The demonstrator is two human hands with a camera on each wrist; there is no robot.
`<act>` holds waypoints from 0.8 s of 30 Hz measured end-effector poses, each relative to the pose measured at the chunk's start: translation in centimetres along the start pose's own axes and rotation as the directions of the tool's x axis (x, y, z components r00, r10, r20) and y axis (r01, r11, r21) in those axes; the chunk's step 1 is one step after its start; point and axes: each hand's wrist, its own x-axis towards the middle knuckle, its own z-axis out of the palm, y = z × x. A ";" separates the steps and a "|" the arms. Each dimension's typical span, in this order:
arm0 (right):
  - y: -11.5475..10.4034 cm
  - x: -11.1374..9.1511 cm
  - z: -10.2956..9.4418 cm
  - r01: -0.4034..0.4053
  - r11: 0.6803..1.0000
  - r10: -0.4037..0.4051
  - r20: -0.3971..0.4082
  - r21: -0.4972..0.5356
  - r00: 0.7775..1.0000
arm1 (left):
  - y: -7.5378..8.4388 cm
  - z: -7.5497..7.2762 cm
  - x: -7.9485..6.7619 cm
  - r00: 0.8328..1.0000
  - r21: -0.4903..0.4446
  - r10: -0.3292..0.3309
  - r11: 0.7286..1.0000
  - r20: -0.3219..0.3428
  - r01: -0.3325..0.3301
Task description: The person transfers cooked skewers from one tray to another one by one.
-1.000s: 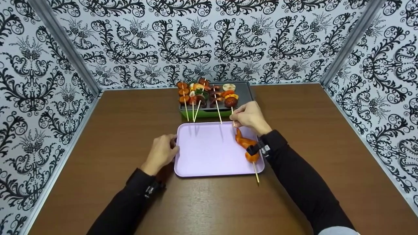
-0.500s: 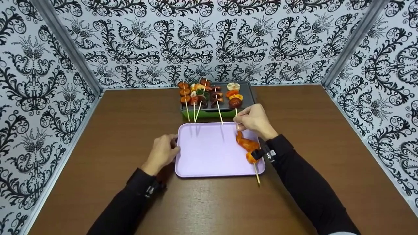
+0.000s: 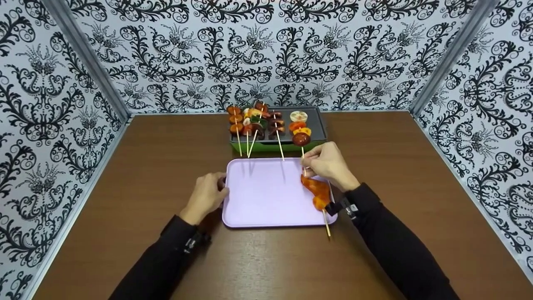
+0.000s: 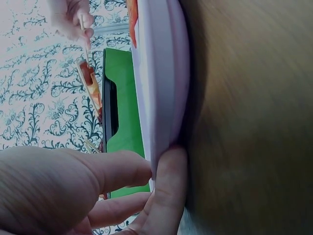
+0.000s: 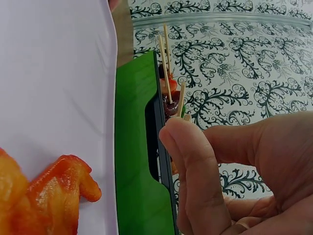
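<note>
My left hand (image 3: 205, 193) grips the left edge of a lilac tray (image 3: 266, 196). In the left wrist view the thumb lies on the tray's rim (image 4: 152, 98), with a finger under it. My right hand (image 3: 331, 164) pinches the stick of a vegetable skewer (image 3: 301, 139) over the tray's far right part. That skewer carries a brown round piece, yellow and orange pieces and a pale slice. On the tray's right side lies a skewer with an orange-glazed chicken wing (image 3: 318, 189), its stick jutting past the near edge.
Behind the tray stands a green grill (image 3: 266, 146) with a dark plate (image 3: 315, 118). Several skewers (image 3: 236, 119) lie on its left and middle, sticks pointing toward me. Patterned walls (image 3: 258, 54) enclose the brown wooden table (image 3: 166, 146).
My right hand has drawn the vegetable skewer toward me and slightly right, so its near end sits further over the tray. The left hand has stayed at the tray's edge.
</note>
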 end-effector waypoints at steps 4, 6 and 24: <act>0.5 -0.8 -0.2 -0.013 1.000 0.013 0.006 -0.006 1.000 | 0.2 0.1 0.0 1.000 0.004 -0.002 1.000 -0.002 0.002; 0.7 -1.2 -0.4 -0.023 1.000 0.023 0.016 -0.012 1.000 | 0.2 0.1 0.0 1.000 0.001 -0.007 1.000 0.000 0.007; 1.5 -4.9 -0.1 0.066 0.995 -0.060 0.071 -0.082 0.996 | 0.1 -0.1 -0.2 1.000 0.008 -0.019 1.000 0.024 0.019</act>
